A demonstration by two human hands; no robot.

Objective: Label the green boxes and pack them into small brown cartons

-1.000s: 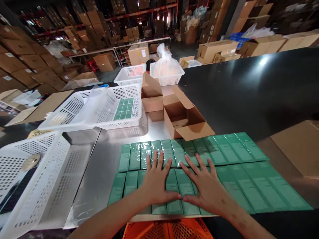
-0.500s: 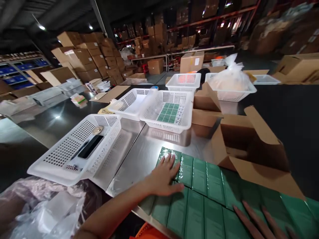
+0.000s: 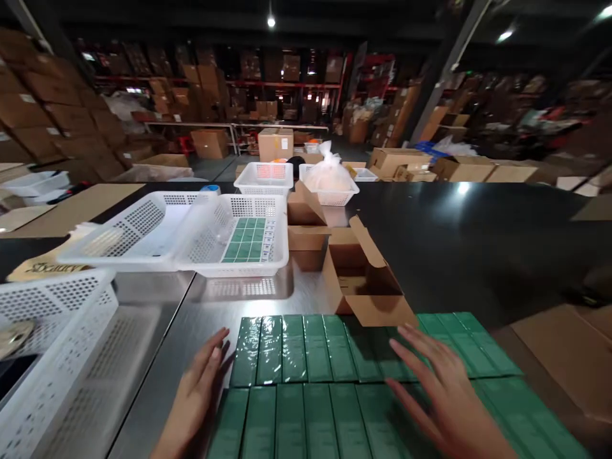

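Two rows of green shrink-wrapped boxes (image 3: 293, 349) lie side by side on the steel table in front of me. At the left end of the rows is my left hand (image 3: 197, 382), held on edge with its fingers stretched out, nothing in it. My right hand (image 3: 437, 389) is spread over the right part of the rows, fingers apart; whether it presses on the boxes I cannot tell. Just beyond the far row stands an open cardboard box (image 3: 368, 280), its front flap hanging over some of the green boxes.
A white basket (image 3: 234, 271) holds a sheet of green labels, with another white basket (image 3: 162, 260) beside it. At the left edge is a nearer basket (image 3: 90, 319) with a dark flat object. Farther back, a filled plastic bag (image 3: 327, 172) sits in a basket. Cardboard (image 3: 564, 357) lies at right.
My view has swung to the right. My left hand has moved off the tops of the green boxes to their left end. My right hand has come further into view, still spread over the boxes.
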